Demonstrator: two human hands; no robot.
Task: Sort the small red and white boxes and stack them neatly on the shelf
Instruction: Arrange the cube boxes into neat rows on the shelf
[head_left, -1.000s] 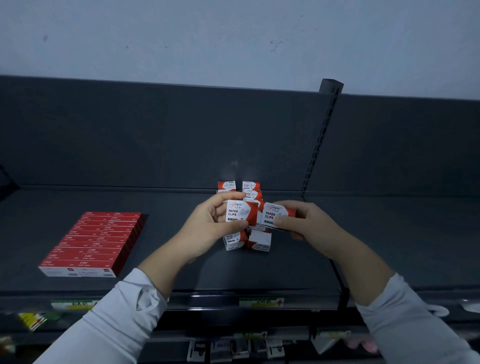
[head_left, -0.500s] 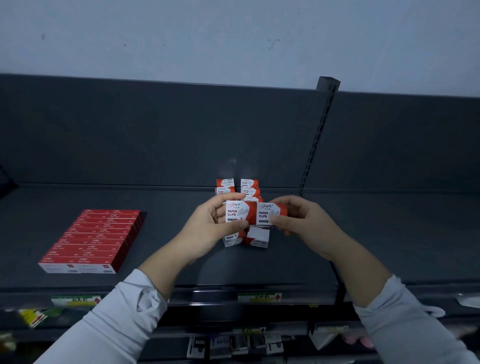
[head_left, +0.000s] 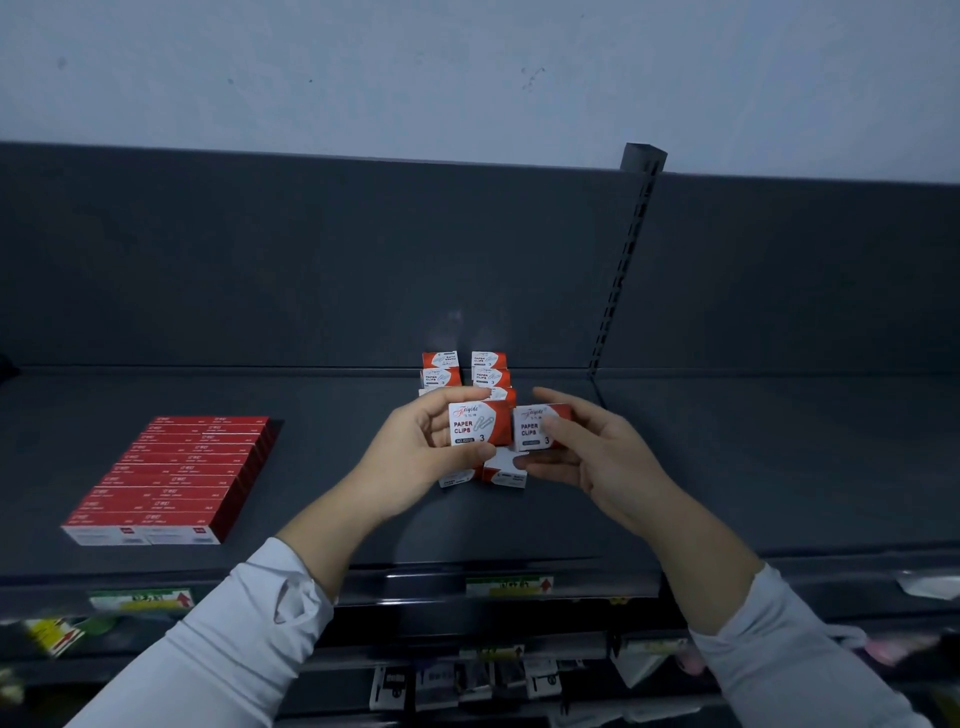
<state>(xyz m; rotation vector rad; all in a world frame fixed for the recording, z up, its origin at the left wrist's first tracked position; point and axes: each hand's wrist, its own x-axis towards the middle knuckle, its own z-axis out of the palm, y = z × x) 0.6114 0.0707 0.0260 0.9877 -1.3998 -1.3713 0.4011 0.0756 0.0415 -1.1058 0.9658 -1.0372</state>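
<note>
over matte dark shelf (head_left: 337, 512), left hand (head_left: 415, 454) and right hand (head_left: 610, 460) pinch rectangular boxes (head_left: 480, 423).

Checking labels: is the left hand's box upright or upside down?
Upright: the box in the left hand shows PAPER CLIPS right way up.
</note>
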